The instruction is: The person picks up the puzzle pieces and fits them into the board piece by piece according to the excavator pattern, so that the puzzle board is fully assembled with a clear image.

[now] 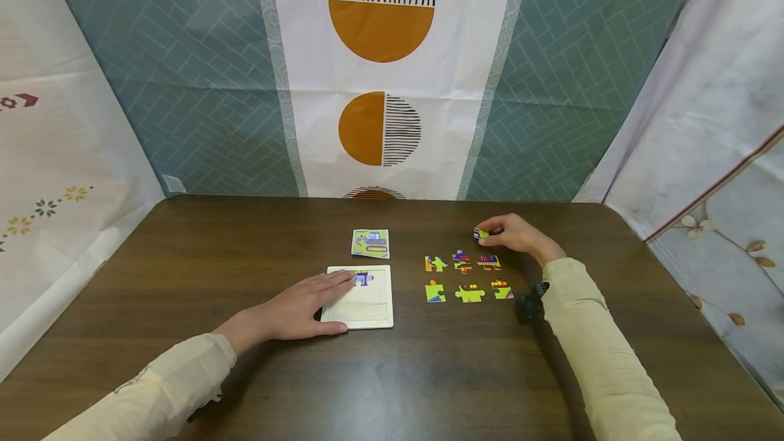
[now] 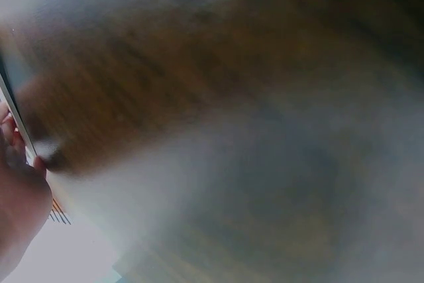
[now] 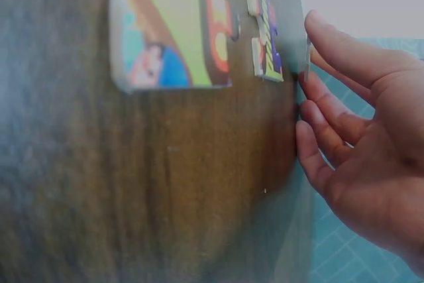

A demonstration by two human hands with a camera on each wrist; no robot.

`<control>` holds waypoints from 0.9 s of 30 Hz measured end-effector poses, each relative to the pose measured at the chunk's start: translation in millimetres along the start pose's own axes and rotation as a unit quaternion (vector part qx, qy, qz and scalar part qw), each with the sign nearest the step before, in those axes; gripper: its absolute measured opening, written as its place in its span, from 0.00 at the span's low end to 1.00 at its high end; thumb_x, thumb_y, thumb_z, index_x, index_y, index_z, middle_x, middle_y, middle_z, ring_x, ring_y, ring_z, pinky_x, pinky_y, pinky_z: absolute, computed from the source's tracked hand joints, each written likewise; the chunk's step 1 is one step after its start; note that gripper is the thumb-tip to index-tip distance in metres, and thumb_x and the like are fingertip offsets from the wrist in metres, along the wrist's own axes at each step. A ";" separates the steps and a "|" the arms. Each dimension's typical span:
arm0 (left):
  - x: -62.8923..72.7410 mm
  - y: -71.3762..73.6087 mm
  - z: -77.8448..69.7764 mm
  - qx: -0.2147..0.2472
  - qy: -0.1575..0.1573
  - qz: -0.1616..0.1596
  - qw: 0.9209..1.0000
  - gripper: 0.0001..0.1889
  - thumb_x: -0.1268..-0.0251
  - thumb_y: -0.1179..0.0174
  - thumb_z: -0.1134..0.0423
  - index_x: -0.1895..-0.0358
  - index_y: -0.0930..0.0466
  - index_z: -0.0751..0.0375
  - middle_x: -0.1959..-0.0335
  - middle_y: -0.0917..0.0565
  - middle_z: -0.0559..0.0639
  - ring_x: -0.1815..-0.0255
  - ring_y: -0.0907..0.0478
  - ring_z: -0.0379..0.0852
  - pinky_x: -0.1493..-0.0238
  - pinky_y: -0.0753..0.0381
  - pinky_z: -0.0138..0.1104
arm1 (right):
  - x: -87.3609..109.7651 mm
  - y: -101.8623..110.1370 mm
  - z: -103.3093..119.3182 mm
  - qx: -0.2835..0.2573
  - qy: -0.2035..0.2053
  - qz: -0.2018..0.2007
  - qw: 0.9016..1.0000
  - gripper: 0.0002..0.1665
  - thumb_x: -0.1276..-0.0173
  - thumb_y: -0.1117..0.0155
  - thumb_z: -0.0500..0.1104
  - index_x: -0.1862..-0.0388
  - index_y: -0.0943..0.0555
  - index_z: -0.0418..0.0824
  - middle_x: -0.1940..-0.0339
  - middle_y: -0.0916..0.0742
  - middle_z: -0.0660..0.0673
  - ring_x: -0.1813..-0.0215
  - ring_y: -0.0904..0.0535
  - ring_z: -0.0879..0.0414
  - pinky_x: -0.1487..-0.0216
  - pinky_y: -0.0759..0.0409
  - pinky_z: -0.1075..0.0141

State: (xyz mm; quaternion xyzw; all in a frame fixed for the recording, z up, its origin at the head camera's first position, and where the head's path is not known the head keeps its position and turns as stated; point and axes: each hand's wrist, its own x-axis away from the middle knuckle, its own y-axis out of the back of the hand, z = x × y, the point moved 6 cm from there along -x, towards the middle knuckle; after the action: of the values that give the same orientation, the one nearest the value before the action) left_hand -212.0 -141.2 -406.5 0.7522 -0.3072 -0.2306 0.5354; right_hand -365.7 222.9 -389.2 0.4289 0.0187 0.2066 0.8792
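Observation:
My left hand [image 1: 303, 306] lies with extended fingers over the left side of a pale wooden puzzle tray [image 1: 361, 324], its thumb at the near edge. A blue and purple puzzle piece [image 1: 363, 278] sits in the tray's upper part, right at those fingertips. At the far right of the table my right hand [image 1: 517, 233] pinches a green and dark puzzle piece [image 1: 480, 233] between thumb and fingers. In the right wrist view that piece [image 3: 307, 57] appears edge-on, a thin sliver by the thumb. The left wrist view is blurred, with the hand [image 2: 20, 197] at its left edge.
Several loose puzzle pieces [image 1: 469, 294] lie in two rows between the tray and my right hand. Behind the tray is a square picture card [image 1: 370, 243] showing an excavator. A patterned curtain [image 1: 214, 121] hangs at the table's [image 1: 257, 386] back edge.

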 end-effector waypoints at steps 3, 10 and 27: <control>-0.2 -0.1 0.4 0.002 0.002 0.002 1.000 0.42 0.33 0.48 0.36 0.26 0.41 0.62 0.25 0.42 0.53 0.25 0.46 0.51 0.29 0.45 0.50 | 0.7 1.0 3.8 -0.001 0.007 -0.004 1.000 0.27 0.34 0.33 0.44 0.42 0.23 0.27 0.49 0.18 0.33 0.51 0.25 0.43 0.46 0.25 0.50; -0.4 0.2 0.3 0.000 0.000 0.001 1.000 0.42 0.33 0.48 0.36 0.26 0.41 0.63 0.25 0.41 0.54 0.25 0.46 0.52 0.30 0.44 0.51 | 1.4 1.6 14.9 0.016 0.005 -0.020 1.000 0.28 0.34 0.33 0.48 0.43 0.22 0.30 0.49 0.17 0.35 0.51 0.24 0.43 0.46 0.25 0.50; -1.0 1.5 -1.1 0.002 -0.001 0.004 1.000 0.42 0.34 0.48 0.36 0.26 0.42 0.63 0.25 0.42 0.54 0.25 0.46 0.52 0.30 0.44 0.51 | 4.5 -13.4 49.2 0.030 0.047 -0.011 0.998 0.28 0.35 0.32 0.49 0.43 0.20 0.31 0.49 0.17 0.37 0.49 0.22 0.43 0.47 0.23 0.50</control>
State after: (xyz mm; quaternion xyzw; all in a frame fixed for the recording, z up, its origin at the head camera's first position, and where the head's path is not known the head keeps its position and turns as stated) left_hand -212.3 -140.1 -404.7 0.7520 -0.3109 -0.2282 0.5345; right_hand -346.6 180.6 -367.7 0.4444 0.0703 0.2164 0.8665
